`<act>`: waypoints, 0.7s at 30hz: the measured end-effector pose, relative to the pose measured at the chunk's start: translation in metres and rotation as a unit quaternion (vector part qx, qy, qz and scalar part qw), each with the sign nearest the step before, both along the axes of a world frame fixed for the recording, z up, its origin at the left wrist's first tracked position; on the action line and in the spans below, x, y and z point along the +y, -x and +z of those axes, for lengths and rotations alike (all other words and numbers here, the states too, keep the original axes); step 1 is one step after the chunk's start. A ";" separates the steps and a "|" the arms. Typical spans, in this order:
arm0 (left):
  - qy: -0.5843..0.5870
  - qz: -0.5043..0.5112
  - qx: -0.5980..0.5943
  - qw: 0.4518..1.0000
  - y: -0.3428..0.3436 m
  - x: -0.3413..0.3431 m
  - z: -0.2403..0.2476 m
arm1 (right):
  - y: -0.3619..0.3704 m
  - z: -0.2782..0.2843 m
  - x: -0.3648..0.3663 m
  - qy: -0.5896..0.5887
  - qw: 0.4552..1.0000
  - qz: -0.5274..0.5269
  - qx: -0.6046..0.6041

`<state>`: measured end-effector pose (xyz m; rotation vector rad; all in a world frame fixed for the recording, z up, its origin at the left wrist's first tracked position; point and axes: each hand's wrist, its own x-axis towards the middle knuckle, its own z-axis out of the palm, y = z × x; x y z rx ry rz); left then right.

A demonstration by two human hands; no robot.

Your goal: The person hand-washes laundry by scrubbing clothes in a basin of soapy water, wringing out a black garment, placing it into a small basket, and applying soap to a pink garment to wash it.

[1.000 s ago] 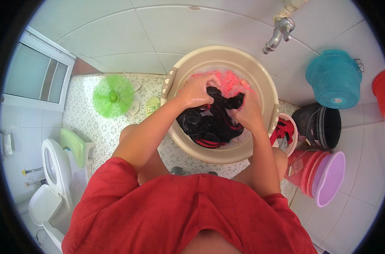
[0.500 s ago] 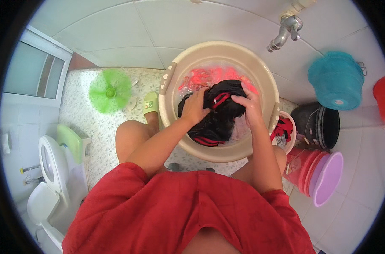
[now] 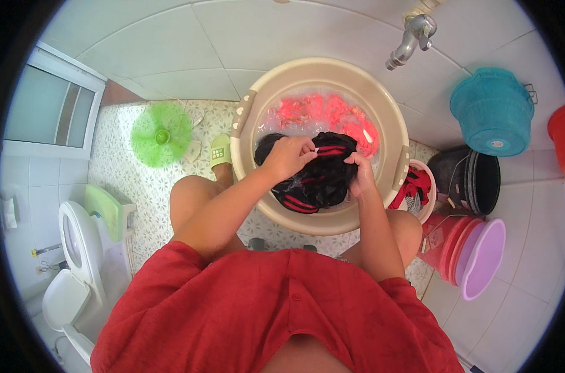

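Between my knees stands a large beige basin (image 3: 319, 227) holding cloudy, sudsy water. In it lies a wet black garment with red stripes (image 3: 319, 180), bunched up toward the near side. My left hand (image 3: 290, 156) is closed on the garment's upper left part, the fingertips pinching the cloth near a small white spot. My right hand (image 3: 362, 175) grips the garment's right edge, thumb on top and the other fingers partly hidden. Behind the black cloth, bright coral-pink clothing (image 3: 323, 112) floats at the far side of the basin.
A chrome tap (image 3: 410, 41) juts from the wall at the far right. Beside the basin stand a small pail of red and black clothes (image 3: 415, 189), a black bucket (image 3: 481, 186) and stacked red and purple buckets (image 3: 459, 258). A green fan (image 3: 162, 135) and a toilet (image 3: 77, 239) are leftward.
Both hands have drawn the black garment lower and nearer. My left hand has gone from lying over the cloth to pinching it, and more of the coral clothing shows.
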<state>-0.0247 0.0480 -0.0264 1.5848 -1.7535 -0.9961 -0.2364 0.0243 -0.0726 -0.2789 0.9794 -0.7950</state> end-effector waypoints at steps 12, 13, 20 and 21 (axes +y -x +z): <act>-0.026 -0.036 -0.075 0.996 0.021 -0.011 -0.013 | -0.012 0.025 0.007 0.093 0.994 0.027 0.055; -0.041 -0.044 -0.097 0.993 0.021 -0.013 -0.013 | -0.013 0.027 0.006 0.093 0.990 0.052 0.097; -0.036 0.021 -0.060 0.997 0.012 -0.015 -0.019 | -0.017 0.007 -0.003 0.169 0.956 0.081 0.227; -0.037 0.020 -0.062 0.997 0.011 -0.015 -0.019 | -0.016 0.003 -0.004 0.168 0.956 0.080 0.225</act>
